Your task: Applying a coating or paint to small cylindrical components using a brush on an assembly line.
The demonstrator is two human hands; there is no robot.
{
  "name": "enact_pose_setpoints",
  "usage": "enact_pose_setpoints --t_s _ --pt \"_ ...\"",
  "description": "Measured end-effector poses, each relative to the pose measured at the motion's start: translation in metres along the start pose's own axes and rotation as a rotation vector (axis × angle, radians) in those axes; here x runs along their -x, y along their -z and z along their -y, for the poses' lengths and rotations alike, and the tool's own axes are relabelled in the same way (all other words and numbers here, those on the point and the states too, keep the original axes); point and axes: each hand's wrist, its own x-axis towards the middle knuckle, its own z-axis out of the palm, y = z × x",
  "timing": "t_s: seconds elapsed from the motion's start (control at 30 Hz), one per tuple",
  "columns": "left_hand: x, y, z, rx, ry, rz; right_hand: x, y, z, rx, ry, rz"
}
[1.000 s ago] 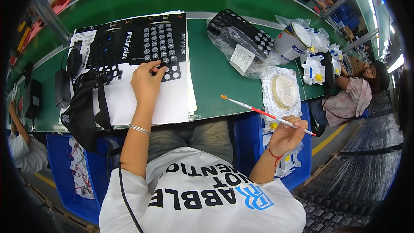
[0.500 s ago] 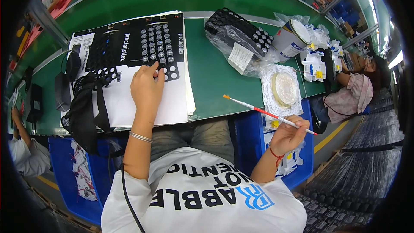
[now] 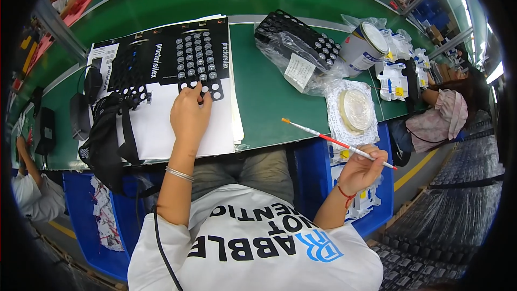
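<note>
My left hand (image 3: 190, 112) is over the near end of a black tray (image 3: 186, 54) that holds rows of round, silvery pieces. Its thumb and index finger come together at the nearest rows, where the holes look white; anything small between the fingertips is too hidden to name. Off to the right, clear of the table's near edge, my right hand (image 3: 362, 171) grips a thin paintbrush (image 3: 336, 143) with a white and red handle. The brush's orange bristles point up and left, away from the tray.
A second black tray (image 3: 129, 70) lies left on the printed cardboard. Right of it are a bagged black tray (image 3: 293, 32), a metal can (image 3: 365, 48), and a round pale dish (image 3: 355, 110) on paper. A black bag (image 3: 107, 140) hangs over the left edge. Blue bins (image 3: 379, 199) flank my legs.
My left hand has shifted slightly right and nearer to me, along the tray's near end. The right hand and the paintbrush have hardly moved.
</note>
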Motion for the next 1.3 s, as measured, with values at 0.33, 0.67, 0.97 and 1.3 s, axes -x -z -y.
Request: enact_pose_setpoints --t_s 0.33,0.67,0.97,1.3 --pt "0.0086 -0.0046 0.0003 -0.196 -0.262 -0.204 0.0007 0.0022 0.0014 -0.029 -0.009 -0.013" --pt "0.0053 -0.0065 0.0024 -0.199 -0.295 -0.203 0.0005 0.0007 0.0022 -0.043 -0.013 0.007" --pt "0.0064 -0.0078 0.002 -0.199 -0.291 -0.202 0.0006 -0.0001 0.003 -0.042 -0.006 0.004" --pt "0.0067 -0.0082 0.0029 -0.208 -0.283 -0.197 0.0003 0.0007 0.0029 -0.058 -0.011 -0.002"
